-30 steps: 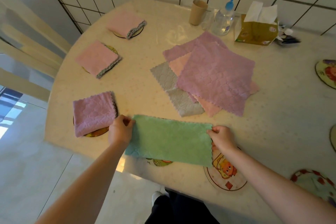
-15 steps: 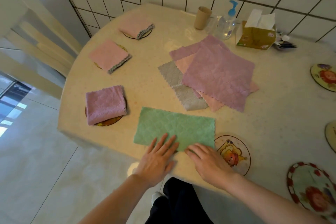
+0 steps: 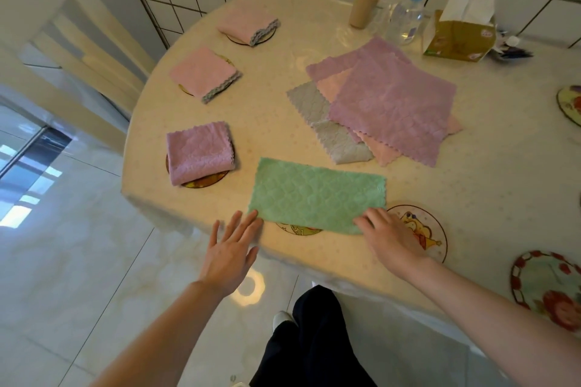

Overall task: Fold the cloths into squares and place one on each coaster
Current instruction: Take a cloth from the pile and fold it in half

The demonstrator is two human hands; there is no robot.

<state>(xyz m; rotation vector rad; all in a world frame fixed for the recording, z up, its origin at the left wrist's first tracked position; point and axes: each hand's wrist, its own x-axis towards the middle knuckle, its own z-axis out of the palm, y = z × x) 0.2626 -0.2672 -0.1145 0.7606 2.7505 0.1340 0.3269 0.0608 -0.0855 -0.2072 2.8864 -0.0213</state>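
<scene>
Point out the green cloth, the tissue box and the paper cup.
green cloth (image 3: 317, 195), head view, middle of its top face
tissue box (image 3: 456, 38), head view, its front side
paper cup (image 3: 363, 8), head view, its side wall

Both forearms (image 3: 176, 333) bare, no sleeves visible. Black trousers (image 3: 314, 342) worn. One light-coloured shoe (image 3: 282, 318) visible below.

Soft daylight, floor (image 3: 248, 289) glare, wide-angle edge distortion.
</scene>
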